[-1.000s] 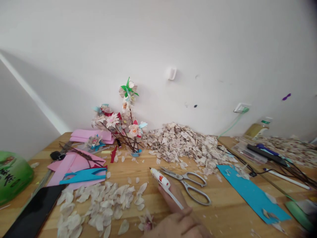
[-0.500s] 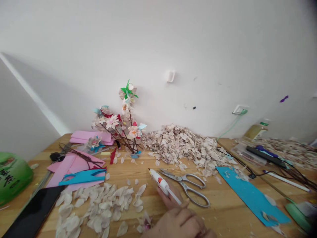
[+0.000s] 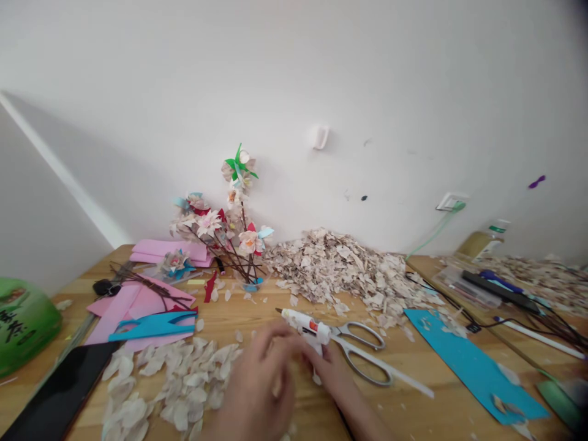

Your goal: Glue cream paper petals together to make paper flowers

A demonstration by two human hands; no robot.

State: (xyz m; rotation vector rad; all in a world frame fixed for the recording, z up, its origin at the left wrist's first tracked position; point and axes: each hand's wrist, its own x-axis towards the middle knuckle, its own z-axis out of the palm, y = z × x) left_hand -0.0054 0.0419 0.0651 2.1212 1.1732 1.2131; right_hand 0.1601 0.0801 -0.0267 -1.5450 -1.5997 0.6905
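Note:
A white hot glue gun [image 3: 301,320] with a red label points left at the middle of the table, a white glue stick [image 3: 408,382] reaching out behind it to the right. My right hand [image 3: 327,362] is closed around its handle. My left hand [image 3: 257,386] is blurred, its bent fingers close to the gun's handle; whether they grip anything is unclear. Metal scissors [image 3: 362,355] lie behind the glue gun, partly covered by it. Loose pale petals [image 3: 184,380] are spread to the left of my left hand.
A heap of dried petals [image 3: 335,269] lies along the wall. Handmade flowers [image 3: 250,239] on twigs stand in a small cup. Blue sheet [image 3: 473,367] lies right, black phone [image 3: 59,392] left, beside pink paper [image 3: 124,306]. Cables [image 3: 441,300] run along the right.
My left hand has come beside the gun's handle. The glue gun has turned more level, and its glue stick now extends right. The small flower near the front edge is no longer visible.

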